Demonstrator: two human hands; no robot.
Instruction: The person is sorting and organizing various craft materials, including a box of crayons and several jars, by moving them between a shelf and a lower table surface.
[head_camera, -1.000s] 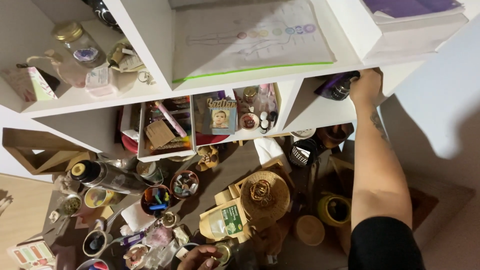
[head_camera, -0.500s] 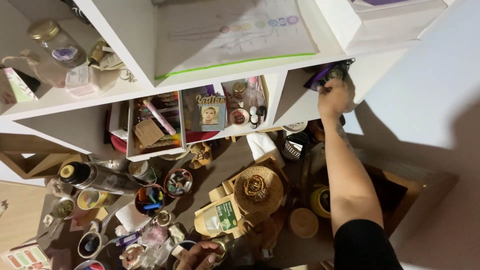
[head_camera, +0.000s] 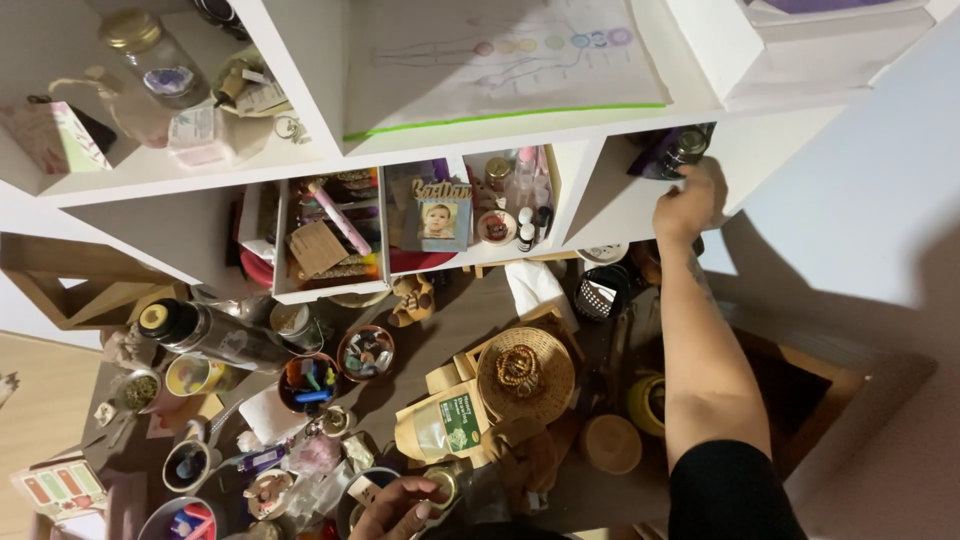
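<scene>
While the left hand sits low at the bottom edge of the view, fingers curled round a small round tin on the cluttered table, the rest of the mess spreads out right above it: a tan paper pouch with a green label, a woven straw basket with brown beads in it, a little bowl of coloured bits, and a dark bottle lying on its side off to the left. Further up, the right arm stretches all the way to the white shelf unit, and the right hand is closed on a dark jar sitting at the front of the right-hand cubby, next to something purple. Can't really tell how tight that grip is, the fingers mostly hide the jar's lower part. Farthest up, there's a glass jar with a gold lid on the top-left shelf.
</scene>
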